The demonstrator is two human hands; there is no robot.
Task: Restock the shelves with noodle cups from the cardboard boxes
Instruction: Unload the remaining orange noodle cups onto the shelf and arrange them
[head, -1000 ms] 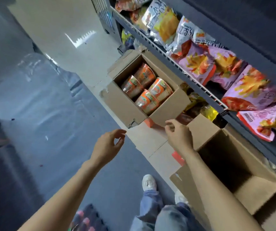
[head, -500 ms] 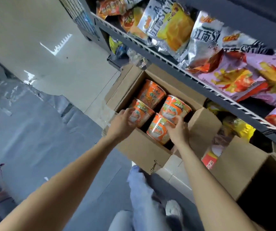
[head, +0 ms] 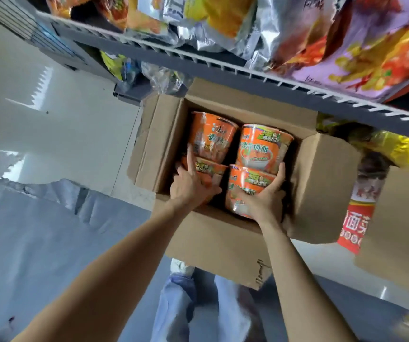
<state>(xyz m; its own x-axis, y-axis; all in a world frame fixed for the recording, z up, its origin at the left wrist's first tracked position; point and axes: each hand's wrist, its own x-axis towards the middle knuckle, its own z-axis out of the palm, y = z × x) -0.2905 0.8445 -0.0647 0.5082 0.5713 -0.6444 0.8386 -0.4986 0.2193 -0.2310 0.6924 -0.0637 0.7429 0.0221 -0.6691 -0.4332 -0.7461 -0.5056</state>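
Noodle cups: four orange cups (head: 262, 146) inside the open cardboard box (head: 213, 243) on the floor.
Left hand (head: 189, 186): grips the near left cup (head: 207, 170).
Right hand (head: 263, 201): holds the near right cup (head: 247, 186).
Shelf (head: 223, 61): far side, above the box.

left hand (head: 190, 186): now gripping near-left noodle cup (head: 207, 174) | right hand (head: 263, 201): wraps near-right noodle cup (head: 249, 187) | cardboard box (head: 213, 243): closer than a second ago

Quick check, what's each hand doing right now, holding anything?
Left hand: grips the near-left noodle cup in the cardboard box, index finger pointing up.
Right hand: grips the near-right noodle cup.
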